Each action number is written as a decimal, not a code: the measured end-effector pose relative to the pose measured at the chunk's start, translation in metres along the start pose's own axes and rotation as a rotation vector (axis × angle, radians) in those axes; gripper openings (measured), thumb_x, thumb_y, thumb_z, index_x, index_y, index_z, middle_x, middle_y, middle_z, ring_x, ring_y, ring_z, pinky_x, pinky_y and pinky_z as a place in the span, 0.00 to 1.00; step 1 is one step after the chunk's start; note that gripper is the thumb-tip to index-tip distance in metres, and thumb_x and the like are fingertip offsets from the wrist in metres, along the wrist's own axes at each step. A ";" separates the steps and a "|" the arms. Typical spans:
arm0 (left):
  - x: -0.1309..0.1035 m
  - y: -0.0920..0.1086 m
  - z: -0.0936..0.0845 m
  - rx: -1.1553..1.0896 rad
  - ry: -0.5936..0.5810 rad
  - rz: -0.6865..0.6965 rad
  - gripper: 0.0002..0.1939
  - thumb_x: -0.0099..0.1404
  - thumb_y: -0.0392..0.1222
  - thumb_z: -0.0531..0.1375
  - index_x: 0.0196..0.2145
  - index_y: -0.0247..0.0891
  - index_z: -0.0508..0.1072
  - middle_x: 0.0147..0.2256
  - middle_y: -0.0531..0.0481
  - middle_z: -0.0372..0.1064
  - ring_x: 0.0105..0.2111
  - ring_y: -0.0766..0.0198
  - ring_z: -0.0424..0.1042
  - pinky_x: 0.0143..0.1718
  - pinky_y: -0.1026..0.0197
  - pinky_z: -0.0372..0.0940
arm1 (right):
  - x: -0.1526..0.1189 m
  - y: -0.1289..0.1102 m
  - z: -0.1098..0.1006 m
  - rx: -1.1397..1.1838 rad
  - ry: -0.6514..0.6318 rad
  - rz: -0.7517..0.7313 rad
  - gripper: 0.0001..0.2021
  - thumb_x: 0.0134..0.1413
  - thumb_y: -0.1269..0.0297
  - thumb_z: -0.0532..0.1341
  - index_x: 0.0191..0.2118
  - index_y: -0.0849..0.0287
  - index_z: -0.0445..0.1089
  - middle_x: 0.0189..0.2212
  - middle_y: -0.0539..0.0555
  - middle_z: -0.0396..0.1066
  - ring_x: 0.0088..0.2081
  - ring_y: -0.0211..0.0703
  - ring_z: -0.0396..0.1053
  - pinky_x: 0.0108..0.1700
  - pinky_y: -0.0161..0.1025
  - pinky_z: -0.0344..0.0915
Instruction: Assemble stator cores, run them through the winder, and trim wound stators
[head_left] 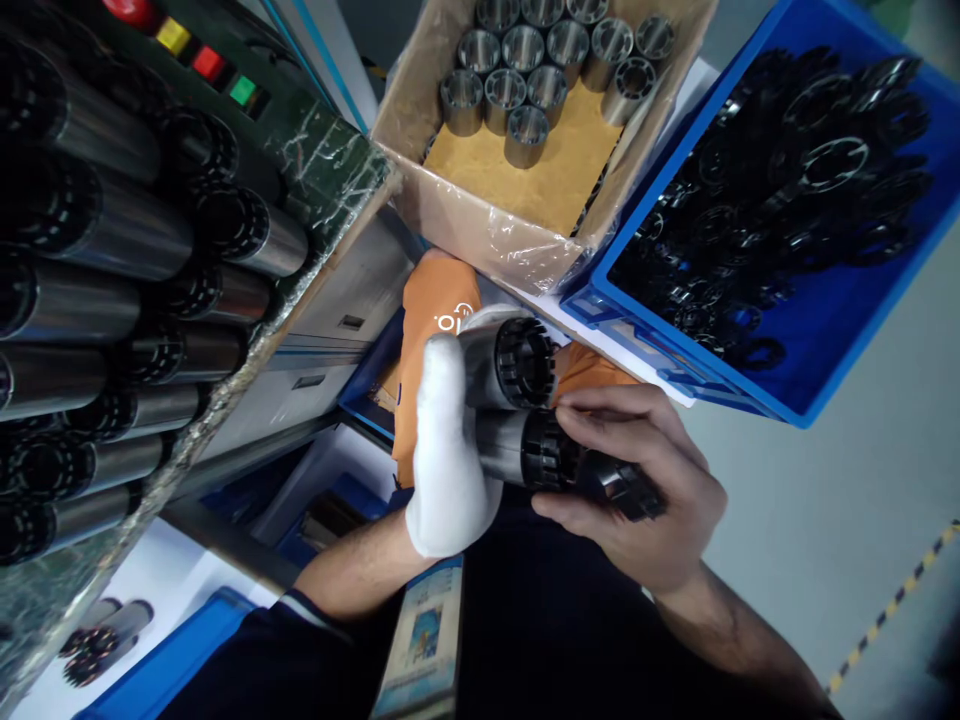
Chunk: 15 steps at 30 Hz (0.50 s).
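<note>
1. To the person's left I see the long green counter, loaded with metal cylinders lying on their sides, many ending in black toothed rings.
2. Over on the right sits a big blue crate, its inside heaped with black ring-shaped parts.
3. Just beside it, between crate and counter, stands an open cardboard box; short steel tubes stand upright in rows on its brown base.
4. Orange fabric with white lettering shows behind the person's hands.
5. The left hand, in a white glove, is curled around two cylinders held side by side, collared ends facing the right hand.
6. The right hand, bare, pinches a dark toothed piece between thumb and fingers, close against the lower cylinder's end.
7. The upper cylinder and the lower cylinder are in front of the person's body, well clear of the counter.
8. Each carries a black toothed collar at its end.
9. The dark toothed piece sits partly hidden in the right hand; I can't make out its whole shape.
</note>
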<state>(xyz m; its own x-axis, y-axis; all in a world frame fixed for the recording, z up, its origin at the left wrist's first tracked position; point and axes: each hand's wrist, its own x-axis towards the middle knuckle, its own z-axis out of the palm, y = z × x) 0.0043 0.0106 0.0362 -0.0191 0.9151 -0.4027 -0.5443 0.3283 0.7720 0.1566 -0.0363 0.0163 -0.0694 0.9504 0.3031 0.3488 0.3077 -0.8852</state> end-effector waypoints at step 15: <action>0.001 -0.012 -0.009 -0.043 0.035 -0.036 0.20 0.85 0.60 0.59 0.56 0.48 0.85 0.61 0.52 0.84 0.73 0.46 0.74 0.79 0.42 0.68 | 0.000 0.008 0.012 0.044 0.123 0.032 0.25 0.54 0.58 0.88 0.53 0.52 0.83 0.50 0.54 0.84 0.47 0.52 0.84 0.50 0.52 0.86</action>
<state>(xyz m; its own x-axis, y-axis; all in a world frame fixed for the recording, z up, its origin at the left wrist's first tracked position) 0.0032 0.0048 0.0218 -0.0280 0.8940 -0.4473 -0.5806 0.3497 0.7353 0.1484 -0.0335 0.0045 0.0574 0.9480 0.3131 0.3071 0.2816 -0.9091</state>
